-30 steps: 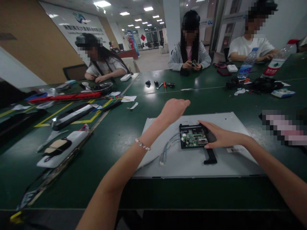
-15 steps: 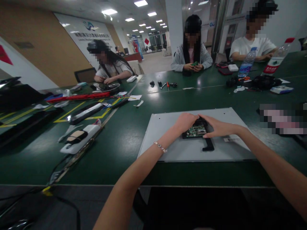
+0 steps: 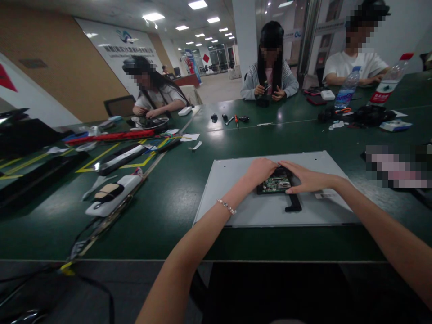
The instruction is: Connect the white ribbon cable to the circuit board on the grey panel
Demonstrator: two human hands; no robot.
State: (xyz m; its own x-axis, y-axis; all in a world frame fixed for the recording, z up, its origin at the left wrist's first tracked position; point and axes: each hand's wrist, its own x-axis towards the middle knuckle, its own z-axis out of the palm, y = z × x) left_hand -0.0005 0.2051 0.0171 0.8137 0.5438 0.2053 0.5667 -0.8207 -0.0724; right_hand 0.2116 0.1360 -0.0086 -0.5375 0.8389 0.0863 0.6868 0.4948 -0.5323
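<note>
On a flat light-grey metal panel [image 3: 232, 193] lies a small black housing with a green circuit board [image 3: 276, 185] inside it. A black L-shaped bracket [image 3: 294, 203] sticks out from its right side toward me. My left hand [image 3: 265, 170] is closed over the far left edge of the housing; its fingertips are partly hidden. From the right, my right hand [image 3: 305, 177] grips the housing, thumb near the front corner and fingers at the far edge. The fingertips of both hands almost meet there.
Screwdrivers and small tools [image 3: 236, 119] lie farther back on the green table [image 3: 168, 198]. A power strip [image 3: 116, 193] with cables stands left. Two bottles [image 3: 349, 87] and black gear [image 3: 374, 115] are back right. Three people sit across the table, one handling a small dark object.
My hands stay on the housing with hardly any movement. The person across the middle has gone from holding a green board to holding a small dark object, hands farther apart.
</note>
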